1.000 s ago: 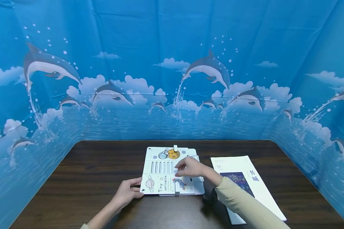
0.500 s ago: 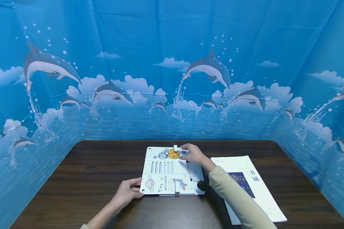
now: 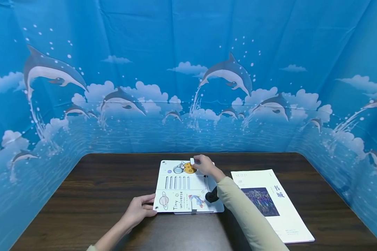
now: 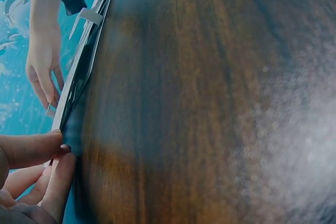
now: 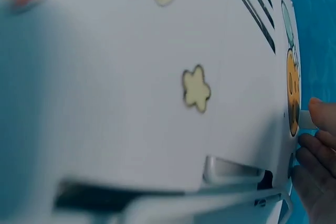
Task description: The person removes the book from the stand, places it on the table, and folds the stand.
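Observation:
A white folding book stand, printed with planets and "Tiny universe", lies on the dark wooden table. My left hand holds its left edge; in the left wrist view the thumb and fingers of that hand pinch the thin edge. At the stand's far edge, my right hand pinches a small white clip. The right wrist view has the thumb and fingers of this hand at the same clip. Another clip sits on the near edge.
A white magazine with a dark picture lies to the right of the stand, partly under the right sleeve. Behind the table hangs a blue dolphin curtain.
My right hand has moved from over the middle of the stand to its far edge and taken hold of the clip there. The left hand has stayed on the left edge.

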`<state>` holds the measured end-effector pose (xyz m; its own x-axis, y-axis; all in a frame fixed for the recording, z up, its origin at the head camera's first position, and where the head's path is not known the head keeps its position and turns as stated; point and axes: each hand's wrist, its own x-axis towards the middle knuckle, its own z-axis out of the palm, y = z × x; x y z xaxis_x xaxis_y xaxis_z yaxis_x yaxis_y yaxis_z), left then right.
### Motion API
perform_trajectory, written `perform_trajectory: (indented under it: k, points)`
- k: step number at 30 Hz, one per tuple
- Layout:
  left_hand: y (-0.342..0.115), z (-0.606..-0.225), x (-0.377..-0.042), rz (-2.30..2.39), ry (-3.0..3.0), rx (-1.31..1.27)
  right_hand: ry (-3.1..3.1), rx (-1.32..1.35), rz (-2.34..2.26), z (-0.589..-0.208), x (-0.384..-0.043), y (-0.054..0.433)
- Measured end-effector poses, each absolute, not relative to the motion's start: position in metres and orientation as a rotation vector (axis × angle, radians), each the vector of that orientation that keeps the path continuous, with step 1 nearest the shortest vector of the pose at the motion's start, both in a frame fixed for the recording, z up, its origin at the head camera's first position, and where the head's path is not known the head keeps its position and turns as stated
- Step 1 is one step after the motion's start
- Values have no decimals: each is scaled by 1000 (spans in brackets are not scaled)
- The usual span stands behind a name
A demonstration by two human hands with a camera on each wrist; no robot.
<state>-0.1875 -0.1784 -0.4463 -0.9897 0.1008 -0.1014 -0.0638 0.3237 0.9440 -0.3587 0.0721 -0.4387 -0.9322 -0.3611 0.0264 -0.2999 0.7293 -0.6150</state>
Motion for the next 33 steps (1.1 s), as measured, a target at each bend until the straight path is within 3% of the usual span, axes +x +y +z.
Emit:
perform_trajectory:
  k: [33]
  points:
    - [-180,-448,-193,1679,2502,82,2858,-361,-1021,-432,-355,70]
